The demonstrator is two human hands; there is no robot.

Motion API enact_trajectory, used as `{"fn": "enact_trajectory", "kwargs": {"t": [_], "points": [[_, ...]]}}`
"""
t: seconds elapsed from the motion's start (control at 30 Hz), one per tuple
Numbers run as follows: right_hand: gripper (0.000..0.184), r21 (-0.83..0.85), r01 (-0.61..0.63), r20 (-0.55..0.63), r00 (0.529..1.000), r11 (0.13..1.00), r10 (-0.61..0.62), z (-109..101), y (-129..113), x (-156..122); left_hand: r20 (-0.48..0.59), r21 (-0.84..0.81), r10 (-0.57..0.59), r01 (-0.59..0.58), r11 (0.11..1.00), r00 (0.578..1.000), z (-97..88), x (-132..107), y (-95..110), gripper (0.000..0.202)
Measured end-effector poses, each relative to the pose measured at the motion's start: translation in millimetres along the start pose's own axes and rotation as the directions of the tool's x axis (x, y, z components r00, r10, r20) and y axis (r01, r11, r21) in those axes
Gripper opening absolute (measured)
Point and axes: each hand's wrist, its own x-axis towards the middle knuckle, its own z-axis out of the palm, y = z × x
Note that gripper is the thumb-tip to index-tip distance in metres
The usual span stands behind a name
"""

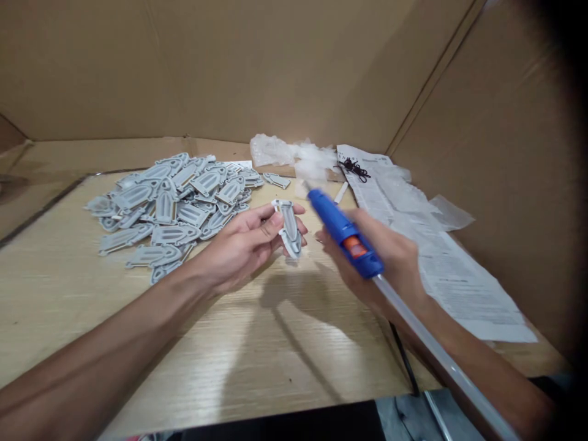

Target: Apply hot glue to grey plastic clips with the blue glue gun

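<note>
My left hand pinches a small grey moulded piece, long with a rounded tip, between thumb and fingers above the table. In my right hand is a blue hot glue gun, its nozzle pointing up and left. A long clear glue stick sticks out of its back end. The nozzle is a short way to the right of the held piece and apart from it; motion blurs it slightly. Left of my left hand lies a heap of similar grey pieces.
Cardboard walls enclose the wooden table at the back and right. Crumpled clear plastic, printed paper sheets and a black tangled cord lie at the back and right. A black cable hangs over the front edge.
</note>
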Motion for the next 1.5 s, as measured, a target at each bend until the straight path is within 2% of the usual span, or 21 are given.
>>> {"fn": "enact_trajectory", "kwargs": {"t": [0.1, 0.17, 0.23, 0.33, 0.43, 0.5, 0.63, 0.77, 1.0, 1.1, 1.27, 1.37, 1.5], "points": [[0.031, -0.053, -0.151, -0.245, 0.96, 0.987, 0.134, -1, 9, 6, 0.034, -0.019, -0.082, 0.083, 0.996, 0.996, 0.1, -2, 0, 0.035], [0.039, 0.026, -0.23, -0.286, 0.931, 0.973, 0.228, -1, 18, 13, 0.067, -0.041, -0.104, 0.107, 0.993, 0.992, 1.7, -3, 0, 0.038], [0.047, 0.198, -0.3, -0.207, 0.918, 0.933, 0.339, 1, 26, 20, 0.09, -0.062, -0.134, 0.139, 0.988, 0.987, 3.8, -5, 0, 0.037], [0.052, 0.513, -0.427, 0.057, 0.882, 0.744, 0.467, 4, 29, 27, 0.12, -0.071, -0.182, 0.191, 0.979, 0.976, 5.7, -6, -1, 0.034], [0.045, 0.675, -0.487, 0.28, 0.864, 0.554, 0.419, 5, 22, 28, 0.147, -0.064, -0.218, 0.23, 0.971, 0.965, 4.7, -6, -3, 0.03], [0.04, 0.707, -0.471, 0.311, 0.877, 0.528, 0.366, 4, 17, 28, 0.162, -0.062, -0.242, 0.255, 0.965, 0.957, 3.1, -6, -5, 0.03], [0.045, 0.672, -0.419, 0.288, 0.907, 0.611, 0.306, -1, 15, 26, 0.173, -0.026, -0.264, 0.272, 0.962, 0.949, 1.1, -6, -7, 0.028], [0.055, 0.631, -0.397, 0.238, 0.917, 0.666, 0.322, -9, 15, 26, 0.169, -0.013, -0.265, 0.271, 0.963, 0.949, 1.3, -5, -8, 0.027], [0.05, 0.632, -0.429, 0.244, 0.901, 0.646, 0.359, -12, 15, 27, 0.158, -0.039, -0.253, 0.263, 0.964, 0.954, -2.4, -5, -7, 0.026], [0.048, 0.593, -0.412, 0.149, 0.9, 0.692, 0.409, -8, 18, 25, 0.157, -0.047, -0.27, 0.28, 0.959, 0.95, -4.0, -5, -6, 0.031], [0.04, 0.425, -0.262, -0.059, 0.947, 0.867, 0.315, -5, 23, 22, 0.183, -0.035, -0.265, 0.276, 0.961, 0.947, -4.5, -6, -6, 0.037], [0.042, 0.307, -0.244, -0.092, 0.955, 0.92, 0.284, -4, 26, 19, 0.195, -0.039, -0.268, 0.281, 0.959, 0.943, -4.1, -6, -5, 0.038], [0.047, 0.188, -0.266, -0.079, 0.955, 0.945, 0.285, -3, 29, 17, 0.231, -0.048, -0.27, 0.288, 0.956, 0.935, -2.4, -6, -4, 0.038]]}}
